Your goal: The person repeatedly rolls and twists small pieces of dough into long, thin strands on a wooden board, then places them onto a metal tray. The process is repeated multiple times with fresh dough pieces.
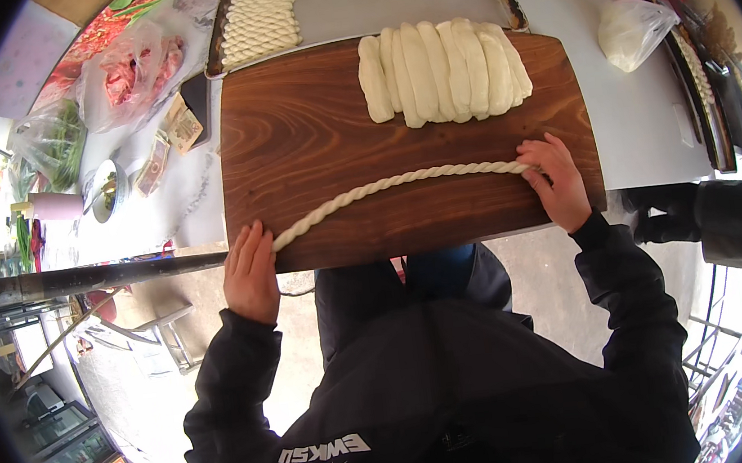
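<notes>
A twisted dough rope (393, 180) lies in a shallow arc across a dark wooden board (293, 131). My left hand (252, 271) covers its left end at the board's front left corner, fingers close together and pointing away from me. At the other end, the thumb and fingers of my right hand (554, 178) hold the tip, which is partly hidden. Beyond the rope, several thick untwisted dough strips (442, 73) rest side by side at the back right of the board.
Behind the board, a metal tray (401, 4) carries rows of twisted dough (260, 16) at its left. Bagged meat (130, 74), banknotes (183, 126), a dark phone-like slab (197, 100) and a bowl (110, 190) occupy the left. A plastic bag (635, 31) sits right, near another tray (694, 82).
</notes>
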The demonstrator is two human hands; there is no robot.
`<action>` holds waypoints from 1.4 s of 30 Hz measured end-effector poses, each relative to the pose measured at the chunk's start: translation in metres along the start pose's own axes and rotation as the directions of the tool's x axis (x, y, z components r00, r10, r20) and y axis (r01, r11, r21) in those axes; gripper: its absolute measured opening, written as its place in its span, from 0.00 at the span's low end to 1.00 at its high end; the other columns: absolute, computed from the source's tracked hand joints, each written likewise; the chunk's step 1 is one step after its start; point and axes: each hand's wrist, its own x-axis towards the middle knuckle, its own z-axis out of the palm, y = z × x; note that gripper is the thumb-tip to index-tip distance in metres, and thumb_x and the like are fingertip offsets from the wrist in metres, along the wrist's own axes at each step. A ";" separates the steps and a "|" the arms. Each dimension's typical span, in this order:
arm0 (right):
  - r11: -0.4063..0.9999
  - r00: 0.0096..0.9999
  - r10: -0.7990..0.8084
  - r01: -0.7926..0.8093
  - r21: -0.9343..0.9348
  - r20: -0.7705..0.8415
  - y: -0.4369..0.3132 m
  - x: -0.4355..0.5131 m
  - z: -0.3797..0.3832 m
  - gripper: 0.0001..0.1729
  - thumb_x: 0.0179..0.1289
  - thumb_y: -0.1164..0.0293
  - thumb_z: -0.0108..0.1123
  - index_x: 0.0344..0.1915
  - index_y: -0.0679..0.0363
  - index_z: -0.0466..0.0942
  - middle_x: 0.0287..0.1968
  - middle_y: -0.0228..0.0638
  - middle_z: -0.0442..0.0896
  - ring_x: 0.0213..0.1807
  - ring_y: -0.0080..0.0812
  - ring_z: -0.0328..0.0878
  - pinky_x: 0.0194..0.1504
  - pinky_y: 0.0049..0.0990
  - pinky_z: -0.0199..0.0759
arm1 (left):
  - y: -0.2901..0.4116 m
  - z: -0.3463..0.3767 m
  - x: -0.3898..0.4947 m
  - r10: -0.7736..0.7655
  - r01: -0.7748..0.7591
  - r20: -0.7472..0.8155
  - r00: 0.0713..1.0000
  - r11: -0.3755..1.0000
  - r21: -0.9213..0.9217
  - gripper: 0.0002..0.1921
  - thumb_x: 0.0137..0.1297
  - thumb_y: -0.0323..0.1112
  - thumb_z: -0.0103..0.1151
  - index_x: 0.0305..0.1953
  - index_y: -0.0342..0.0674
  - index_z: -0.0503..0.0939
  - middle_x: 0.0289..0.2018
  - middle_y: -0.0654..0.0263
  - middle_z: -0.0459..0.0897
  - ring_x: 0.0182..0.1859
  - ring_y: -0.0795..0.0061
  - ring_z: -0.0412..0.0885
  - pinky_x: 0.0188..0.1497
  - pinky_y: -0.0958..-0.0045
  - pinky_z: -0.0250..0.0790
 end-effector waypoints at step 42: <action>0.941 0.989 0.144 -0.130 -0.312 0.022 -0.011 -0.057 -0.032 0.38 0.61 0.75 0.61 0.72 0.60 0.64 0.70 0.52 0.67 0.72 0.55 0.60 0.72 0.48 0.52 | -0.076 0.045 0.110 -0.172 0.168 0.012 0.985 0.976 0.135 0.13 0.66 0.32 0.55 0.51 0.38 0.75 0.49 0.47 0.80 0.47 0.44 0.79 0.48 0.51 0.73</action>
